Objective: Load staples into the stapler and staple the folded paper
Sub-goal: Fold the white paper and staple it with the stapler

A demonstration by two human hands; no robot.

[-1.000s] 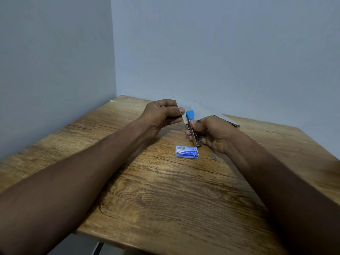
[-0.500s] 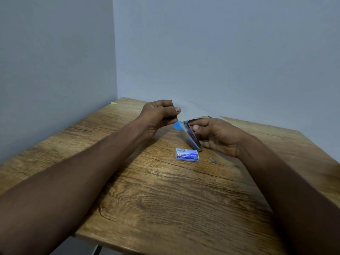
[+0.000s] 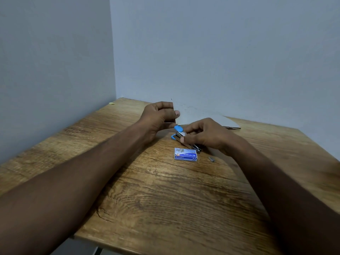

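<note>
My left hand [image 3: 159, 115] pinches a corner of the folded white paper [image 3: 198, 115], holding it up off the table; the sheet blends into the pale wall behind. My right hand [image 3: 206, 134] grips a small metal stapler with blue tips [image 3: 179, 134], fingers on top and thumb at its side. The stapler lies low over the table, its blue end pointing toward the paper's lower edge. A blue box of staples [image 3: 185, 154] lies flat just in front of the stapler. A short loose strip of staples [image 3: 212, 159] sits to the box's right.
The wooden table [image 3: 165, 199] stands in a corner between two pale walls. A tiny yellow scrap [image 3: 111, 103] lies at the far left corner. The table's front edge is close to me, with a gap below.
My right hand has turned the stapler from upright to lying low over the table, blue end toward the paper. My left hand keeps its hold on the paper.
</note>
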